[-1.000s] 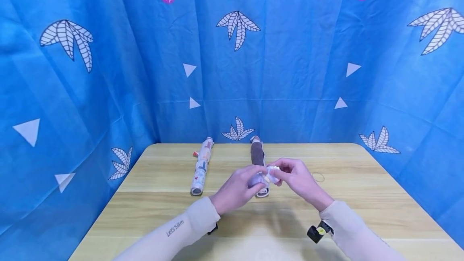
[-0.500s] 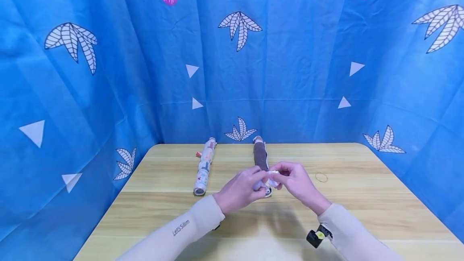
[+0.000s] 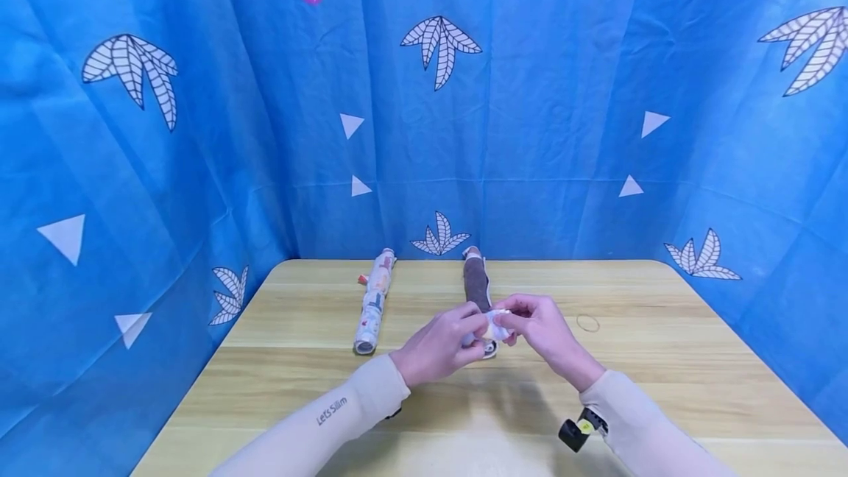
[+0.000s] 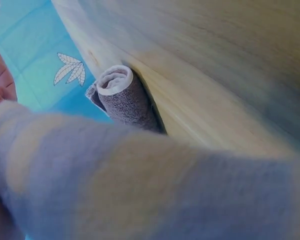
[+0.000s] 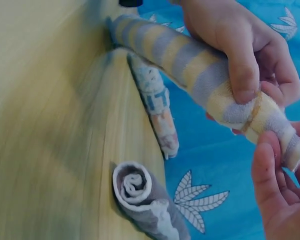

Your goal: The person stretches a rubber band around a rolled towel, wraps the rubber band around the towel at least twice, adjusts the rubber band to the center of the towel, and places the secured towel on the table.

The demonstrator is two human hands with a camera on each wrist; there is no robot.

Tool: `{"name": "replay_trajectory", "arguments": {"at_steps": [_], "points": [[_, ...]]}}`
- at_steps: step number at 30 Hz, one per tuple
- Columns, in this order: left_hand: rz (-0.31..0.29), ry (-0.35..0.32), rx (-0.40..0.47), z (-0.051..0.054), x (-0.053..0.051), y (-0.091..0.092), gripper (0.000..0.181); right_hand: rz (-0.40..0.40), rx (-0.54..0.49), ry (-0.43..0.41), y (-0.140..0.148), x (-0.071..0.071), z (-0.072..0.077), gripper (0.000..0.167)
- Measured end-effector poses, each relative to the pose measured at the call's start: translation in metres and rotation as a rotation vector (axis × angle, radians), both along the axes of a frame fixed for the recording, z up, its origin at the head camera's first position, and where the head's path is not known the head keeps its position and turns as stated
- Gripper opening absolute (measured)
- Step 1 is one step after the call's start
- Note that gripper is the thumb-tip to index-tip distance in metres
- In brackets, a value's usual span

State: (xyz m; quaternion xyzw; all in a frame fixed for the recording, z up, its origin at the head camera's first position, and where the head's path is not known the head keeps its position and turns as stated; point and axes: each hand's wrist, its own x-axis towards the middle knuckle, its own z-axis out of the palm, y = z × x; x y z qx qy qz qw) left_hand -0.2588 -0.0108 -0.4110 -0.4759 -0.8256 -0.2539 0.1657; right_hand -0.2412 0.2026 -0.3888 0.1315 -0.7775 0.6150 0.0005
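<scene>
A rolled towel with lilac and yellow stripes (image 5: 190,65) is held up above the table. My left hand (image 3: 439,344) grips it near one end, thumb pressed on top in the right wrist view. A tan rubber band (image 5: 252,112) circles the roll just beyond that thumb. With fingers and thumb, my right hand (image 3: 543,330) pinches the tip of the roll past the band. In the left wrist view the striped towel fills the lower part, blurred. A rolled brown-grey towel (image 3: 475,282) lies on the table behind the hands, partly hidden by them.
To the left, a rolled white patterned towel (image 3: 374,300) with a red tag lies lengthwise. A loose rubber band (image 3: 587,323) is on the wooden table (image 3: 662,359), right of the hands. Blue printed curtains (image 3: 530,131) enclose the back and sides.
The left hand's fingers have drawn closer around the striped towel, while the right hand keeps pinching its end. The head view has shifted slightly. The towels on the table stay put.
</scene>
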Motion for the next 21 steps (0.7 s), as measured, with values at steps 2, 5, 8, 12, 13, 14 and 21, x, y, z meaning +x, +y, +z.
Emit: {"name": "replay_trajectory", "arguments": {"at_steps": [2,5,8,12,13,14,21], "points": [[-0.012,-0.040,0.013,0.000,0.000,0.000,0.019,0.016,-0.015,-0.016,0.002,0.000,0.000,0.021],[-0.020,-0.167,0.038,0.001,0.002,-0.002,0.016,0.064,0.000,-0.010,0.008,0.000,-0.001,0.024],[-0.004,-0.329,0.087,0.003,0.003,-0.006,0.015,0.115,0.080,0.043,0.015,0.001,0.001,0.027],[0.000,-0.447,0.163,0.007,0.002,-0.009,0.023,0.161,0.178,0.159,0.023,0.004,0.005,0.036],[-0.005,-0.455,0.174,0.008,0.001,-0.010,0.024,0.175,0.200,0.197,0.024,0.005,0.006,0.039],[-0.010,-0.452,0.179,0.009,0.001,-0.010,0.025,0.193,0.215,0.235,0.025,0.005,0.007,0.041],[-0.038,-0.402,0.176,0.011,0.002,-0.009,0.026,0.236,0.269,0.368,0.022,0.004,0.008,0.027]]}}
